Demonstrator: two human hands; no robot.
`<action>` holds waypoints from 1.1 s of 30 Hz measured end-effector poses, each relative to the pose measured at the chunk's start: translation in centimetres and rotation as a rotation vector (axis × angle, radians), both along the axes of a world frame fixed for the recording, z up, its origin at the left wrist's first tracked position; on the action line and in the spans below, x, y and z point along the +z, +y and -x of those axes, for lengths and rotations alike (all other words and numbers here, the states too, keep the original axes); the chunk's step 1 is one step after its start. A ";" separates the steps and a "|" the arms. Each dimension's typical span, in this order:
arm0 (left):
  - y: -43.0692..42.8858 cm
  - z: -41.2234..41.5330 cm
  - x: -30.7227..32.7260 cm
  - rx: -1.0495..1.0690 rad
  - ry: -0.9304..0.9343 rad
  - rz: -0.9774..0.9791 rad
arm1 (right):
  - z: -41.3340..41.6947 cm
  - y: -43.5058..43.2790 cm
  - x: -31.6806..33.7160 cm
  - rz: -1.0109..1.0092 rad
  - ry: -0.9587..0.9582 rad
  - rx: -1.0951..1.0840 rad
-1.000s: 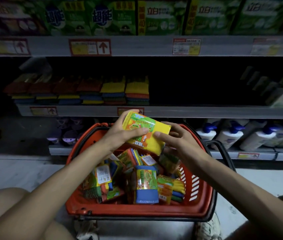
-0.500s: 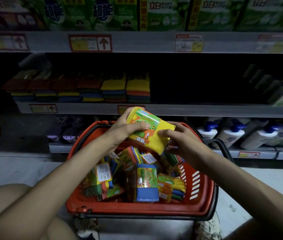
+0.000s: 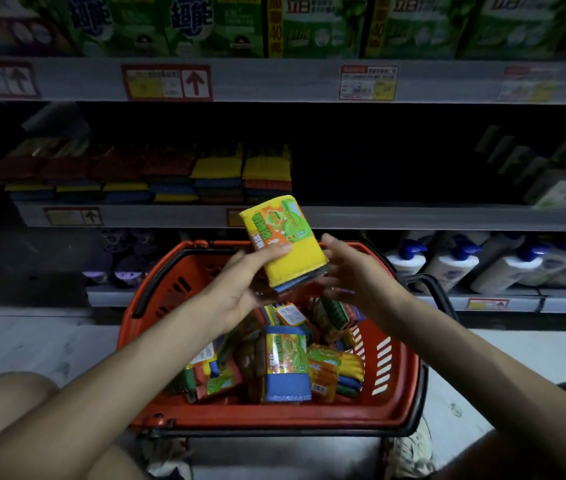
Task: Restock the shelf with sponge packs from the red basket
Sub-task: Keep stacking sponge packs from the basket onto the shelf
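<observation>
Clasped between the thumb and fingers of the left hand [image 3: 240, 284], a yellow sponge pack [image 3: 283, 242] tilts above the red basket [image 3: 267, 419] (more packs [image 3: 286, 370] lie heaped inside), while the right hand [image 3: 356, 273] hovers over the basket too, fingers spread and relaxed, holding nothing, with stacked sponges [image 3: 219, 174] on the shelf [image 3: 413, 218] beyond it.

Glossy clear film round the sponge pack [image 3: 283, 244] at centre frame, with matt yellow foam showing under it; smooth, hard, slightly shiny plastic for the red basket [image 3: 395, 386] in the lower middle; matt grey painted metal along the shelf edge [image 3: 413, 218] across the middle; paper price tags [image 3: 368, 82] above; smooth white plastic bottles [image 3: 447, 268] at right; glossy green packaging [image 3: 323, 26] along the top
</observation>
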State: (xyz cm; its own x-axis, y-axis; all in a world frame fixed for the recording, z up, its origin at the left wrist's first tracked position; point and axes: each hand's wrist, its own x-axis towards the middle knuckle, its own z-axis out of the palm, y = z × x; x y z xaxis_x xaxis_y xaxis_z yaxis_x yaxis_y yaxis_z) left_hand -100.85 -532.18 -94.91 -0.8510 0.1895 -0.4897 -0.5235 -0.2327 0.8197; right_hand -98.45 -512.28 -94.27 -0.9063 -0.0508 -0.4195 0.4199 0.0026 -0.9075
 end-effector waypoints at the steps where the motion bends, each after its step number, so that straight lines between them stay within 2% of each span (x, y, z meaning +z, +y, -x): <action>1: -0.2 0.2 0.0 0.010 -0.003 0.024 | 0.4 0.4 -0.4 -0.079 0.039 -0.039; 2: -0.4 0.3 -0.1 0.024 -0.002 0.058 | 0.8 0.9 -1.2 -0.229 0.092 -0.067; 3: -0.6 0.4 -0.2 0.040 -0.010 0.090 | 1.1 1.4 -2.1 -0.463 0.139 -0.054; 5: -0.8 0.4 -0.7 0.066 -0.043 0.142 | 1.2 2.0 -4.2 -0.912 0.132 0.096; 7: -1.1 0.5 -1.2 0.088 -0.075 0.195 | 0.7 1.9 -6.4 -1.114 0.035 0.254; 9: -1.5 0.7 -1.6 0.100 -0.112 0.232 | 0.0 1.2 -8.2 -1.121 -0.010 0.282; 14: -2.1 0.4 -1.4 0.092 -0.152 0.239 | -0.7 0.4 -10.0 -1.235 0.054 0.156; 18: -2.4 -0.2 -1.0 0.087 -0.218 0.173 | -0.3 0.6 -10.3 -1.171 -0.062 0.205; 21: -3.0 -0.3 -0.6 0.122 -0.266 0.061 | -0.5 0.7 -10.3 -1.099 -0.027 0.237; 24: -4.0 0.0 -0.4 0.096 -0.301 -0.007 | -1.5 0.4 -9.8 -1.048 0.220 0.287; 29: -4.9 -0.1 -0.6 -0.051 -0.382 -0.050 | -3.5 -0.8 -8.9 -1.137 0.888 0.366; 33: -4.7 -0.6 -1.1 -0.149 -0.304 -0.156 | -4.7 -1.4 -8.3 -1.261 1.208 0.388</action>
